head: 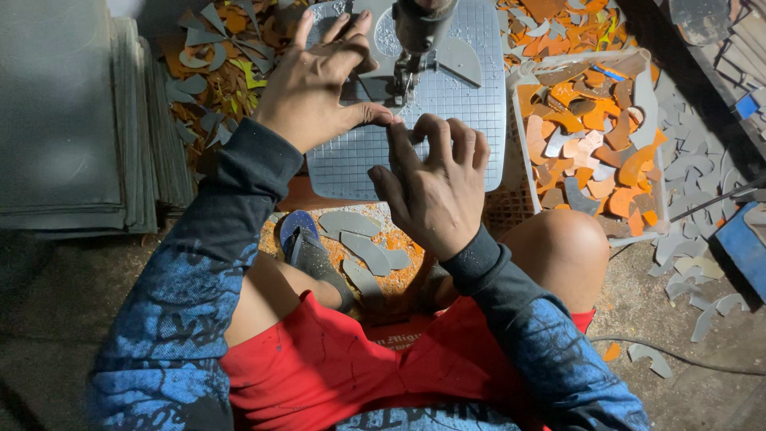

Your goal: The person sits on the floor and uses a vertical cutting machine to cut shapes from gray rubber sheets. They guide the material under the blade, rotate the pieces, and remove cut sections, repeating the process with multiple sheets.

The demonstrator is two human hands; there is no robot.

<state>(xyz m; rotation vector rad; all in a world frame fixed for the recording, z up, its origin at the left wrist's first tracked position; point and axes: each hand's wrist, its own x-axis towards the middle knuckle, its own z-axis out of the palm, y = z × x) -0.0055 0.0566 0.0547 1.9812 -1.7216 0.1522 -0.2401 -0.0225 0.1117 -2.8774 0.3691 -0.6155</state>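
A small saw machine (421, 32) stands over a grey gridded work table (471, 120). On that table lies a flat grey sheet piece (459, 60), partly cut, reaching under the blade. My left hand (315, 84) rests flat on the left part of the piece, fingers spread, thumb stretched toward the blade. My right hand (435, 187) hovers at the table's near edge with fingers curled, fingertips touching the surface near my left thumb. Whether it pinches anything I cannot tell.
A white basket (646, 88) of orange and grey offcuts stands right of the table. Stacked grey sheets (72, 120) lie at left. Scraps litter the floor behind and to the right. Grey cut pieces (363, 247) and a sandal (307, 247) lie between my knees.
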